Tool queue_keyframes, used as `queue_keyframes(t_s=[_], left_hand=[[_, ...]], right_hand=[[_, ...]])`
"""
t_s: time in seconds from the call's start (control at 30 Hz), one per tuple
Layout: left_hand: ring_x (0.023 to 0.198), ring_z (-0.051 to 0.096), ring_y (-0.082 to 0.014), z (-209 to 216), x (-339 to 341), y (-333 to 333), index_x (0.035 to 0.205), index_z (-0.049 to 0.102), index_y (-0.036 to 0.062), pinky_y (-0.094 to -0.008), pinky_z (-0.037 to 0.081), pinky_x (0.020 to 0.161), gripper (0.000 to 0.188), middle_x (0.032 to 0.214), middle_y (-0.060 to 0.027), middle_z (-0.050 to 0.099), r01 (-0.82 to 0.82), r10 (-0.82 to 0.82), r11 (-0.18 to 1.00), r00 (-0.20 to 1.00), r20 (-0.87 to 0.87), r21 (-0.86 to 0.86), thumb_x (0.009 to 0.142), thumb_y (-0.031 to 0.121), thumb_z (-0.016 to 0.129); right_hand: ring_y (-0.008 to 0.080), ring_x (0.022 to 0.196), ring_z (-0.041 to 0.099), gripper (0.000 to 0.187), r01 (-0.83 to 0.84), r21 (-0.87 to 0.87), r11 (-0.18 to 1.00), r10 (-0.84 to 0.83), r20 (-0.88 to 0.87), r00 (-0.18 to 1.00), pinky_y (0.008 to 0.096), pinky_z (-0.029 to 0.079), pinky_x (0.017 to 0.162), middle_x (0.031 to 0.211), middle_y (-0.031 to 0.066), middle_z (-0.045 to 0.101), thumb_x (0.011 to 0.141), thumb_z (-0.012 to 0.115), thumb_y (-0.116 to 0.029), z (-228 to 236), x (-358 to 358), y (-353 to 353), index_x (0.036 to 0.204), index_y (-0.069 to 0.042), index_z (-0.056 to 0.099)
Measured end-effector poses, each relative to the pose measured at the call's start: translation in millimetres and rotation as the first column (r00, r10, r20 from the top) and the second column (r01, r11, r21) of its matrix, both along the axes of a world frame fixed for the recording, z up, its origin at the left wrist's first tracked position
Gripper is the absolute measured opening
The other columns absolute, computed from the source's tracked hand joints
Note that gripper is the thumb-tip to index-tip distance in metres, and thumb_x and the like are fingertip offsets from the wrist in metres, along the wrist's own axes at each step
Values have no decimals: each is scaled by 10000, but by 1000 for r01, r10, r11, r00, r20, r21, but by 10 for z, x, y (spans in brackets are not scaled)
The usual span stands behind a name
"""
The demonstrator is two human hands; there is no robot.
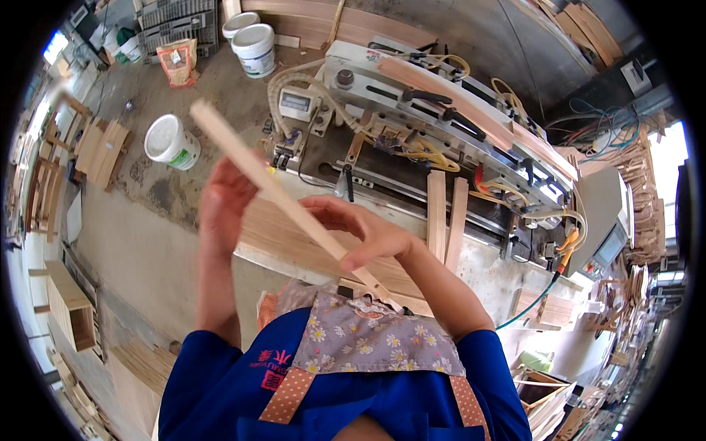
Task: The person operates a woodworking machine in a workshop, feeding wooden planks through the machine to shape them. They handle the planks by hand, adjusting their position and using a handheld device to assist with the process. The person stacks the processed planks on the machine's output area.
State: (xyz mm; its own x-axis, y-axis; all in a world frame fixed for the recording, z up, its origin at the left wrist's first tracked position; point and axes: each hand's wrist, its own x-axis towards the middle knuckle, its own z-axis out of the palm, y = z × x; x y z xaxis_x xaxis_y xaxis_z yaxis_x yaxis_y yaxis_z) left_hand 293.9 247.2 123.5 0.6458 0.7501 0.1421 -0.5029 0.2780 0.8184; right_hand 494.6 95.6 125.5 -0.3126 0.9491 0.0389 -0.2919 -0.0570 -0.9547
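A long pale wooden strip slants up from near my apron toward the upper left, above the work surface. My right hand is closed on its lower half, thumb on the near side and fingers on the far side. Close to the strip's upper half is my left hand, smeared by motion. Its fingertips pass behind the strip, so their grip is hidden. A small dark spot shows near the strip's lower end. Below both hands lies a wide wooden board.
A machine with clamp levers and hoses stretches across the far right. Two wooden strips lean toward it on the bench. A grey control box stands at right. White buckets and a paper bag stand on the left floor.
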Motion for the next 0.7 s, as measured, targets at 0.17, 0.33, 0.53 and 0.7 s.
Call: queue_keyframes(t_s=[0.17, 0.33, 0.53, 0.7], left_hand=[[1074, 587, -228, 682, 1205, 5, 1257, 436, -55, -369, 486, 931, 612, 1192, -133, 577, 298, -293, 952, 953, 74, -71, 791, 210, 731], [923, 638, -181, 1541, 2329, 138, 1122, 550, -29, -330, 522, 822, 415, 1033, -97, 647, 204, -253, 921, 961, 113, 331, 797, 163, 724], [899, 631, -144, 2041, 3506, 375, 1154, 582, -23, -275, 512, 788, 448, 1042, -95, 657, 322, -295, 639, 941, -164, 698, 776, 149, 753], [865, 633, -144, 2016, 4021, 655, 1116, 595, -30, -274, 513, 770, 376, 1006, -90, 661, 340, -359, 625, 924, -128, 703, 792, 113, 721]], right_hand=[[179, 1173, 472, 920, 285, -88, 954, -287, -14, 958, 341, 355, 1014, 1280, 100, 507, 645, 780, -460, 719, 548, -272, 1354, -10, 405], [139, 1051, 566, 600, 679, 319, 661, -749, 321, 579, 311, 453, 905, 1127, 62, 620, 793, 702, -431, 1445, 1301, -278, 1217, -30, 565], [131, 959, 608, 422, 719, 606, 342, -939, 248, 237, 284, 472, 879, 1095, 68, 653, 835, 697, -136, 2021, 2328, -38, 1211, 0, 563], [117, 940, 605, 358, 758, 560, 334, -940, 137, 313, 286, 470, 866, 1054, 40, 656, 811, 703, -97, 1984, 2786, 260, 1142, -5, 602]])
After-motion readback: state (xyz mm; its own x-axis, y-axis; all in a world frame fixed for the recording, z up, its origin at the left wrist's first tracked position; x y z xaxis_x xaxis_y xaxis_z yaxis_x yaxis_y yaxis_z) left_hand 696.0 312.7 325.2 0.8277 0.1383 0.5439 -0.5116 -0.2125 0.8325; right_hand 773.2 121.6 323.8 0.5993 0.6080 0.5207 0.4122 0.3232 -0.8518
